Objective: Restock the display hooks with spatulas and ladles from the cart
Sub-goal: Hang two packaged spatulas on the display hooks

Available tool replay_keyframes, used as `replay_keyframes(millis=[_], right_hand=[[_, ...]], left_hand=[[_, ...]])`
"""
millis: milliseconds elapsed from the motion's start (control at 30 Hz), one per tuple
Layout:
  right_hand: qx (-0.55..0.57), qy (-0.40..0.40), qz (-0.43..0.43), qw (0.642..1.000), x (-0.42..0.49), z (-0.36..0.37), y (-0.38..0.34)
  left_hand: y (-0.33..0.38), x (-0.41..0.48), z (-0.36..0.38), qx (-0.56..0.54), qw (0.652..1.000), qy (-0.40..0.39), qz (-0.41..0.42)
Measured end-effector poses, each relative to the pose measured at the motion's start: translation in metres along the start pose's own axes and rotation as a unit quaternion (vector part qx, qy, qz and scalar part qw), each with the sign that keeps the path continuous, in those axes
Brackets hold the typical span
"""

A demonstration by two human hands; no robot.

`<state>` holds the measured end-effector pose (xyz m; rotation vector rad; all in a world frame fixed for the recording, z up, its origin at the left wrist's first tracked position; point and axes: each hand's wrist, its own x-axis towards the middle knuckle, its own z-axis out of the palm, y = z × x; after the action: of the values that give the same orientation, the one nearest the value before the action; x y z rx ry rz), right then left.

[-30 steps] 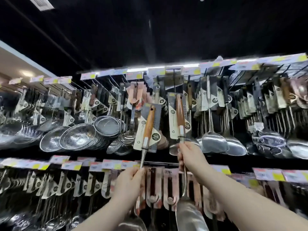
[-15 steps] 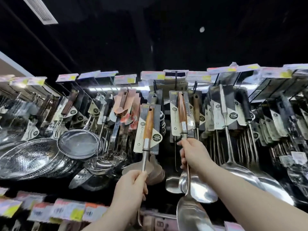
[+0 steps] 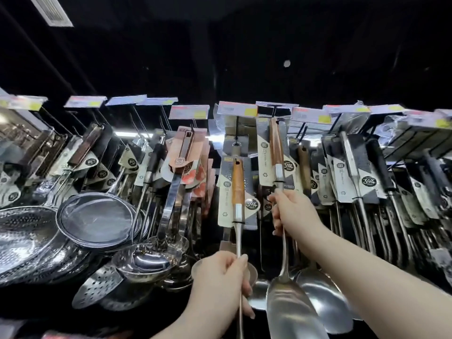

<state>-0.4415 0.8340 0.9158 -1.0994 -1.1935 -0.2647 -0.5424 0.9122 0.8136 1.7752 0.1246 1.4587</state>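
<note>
Two in play: right hand (image 3: 291,216) has its grip wrapped round a spatula (image 3: 276,148), left hand (image 3: 220,285) pinches a second utensil (image 3: 237,189); neither looks hooked yet.

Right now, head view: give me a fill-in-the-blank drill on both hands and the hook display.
The right hand grips a spatula whose handle is made of ____.
The left hand grips its utensil by the bare ____ shaft.
The mesh strainer hangs to the ____ of both hands.
The price tags sit ____ the display hooks.
Missing words: wood; metal; left; above.
</note>
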Motion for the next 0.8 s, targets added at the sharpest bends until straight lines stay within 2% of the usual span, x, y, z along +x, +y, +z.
replay_keyframes(millis=[267,433,600,800], right_hand=[[-0.008,0.022,0.002,1.0,0.023,-0.002,-0.008],[-0.016,0.026,0.014,0.999,0.035,-0.009,-0.012],[-0.001,0.02,0.062,0.998,0.041,-0.011,-0.007],[-0.016,0.021,0.064,0.998,0.053,-0.01,0.016]], left_hand=[[0.002,0.011,0.002,0.022,0.999,-0.03,0.028],[0.001,0.012,0.005,0.015,0.999,-0.027,0.015],[0.003,0.012,0.007,0.013,0.999,-0.032,0.009],[0.008,0.011,0.009,0.02,0.999,-0.039,-0.011]])
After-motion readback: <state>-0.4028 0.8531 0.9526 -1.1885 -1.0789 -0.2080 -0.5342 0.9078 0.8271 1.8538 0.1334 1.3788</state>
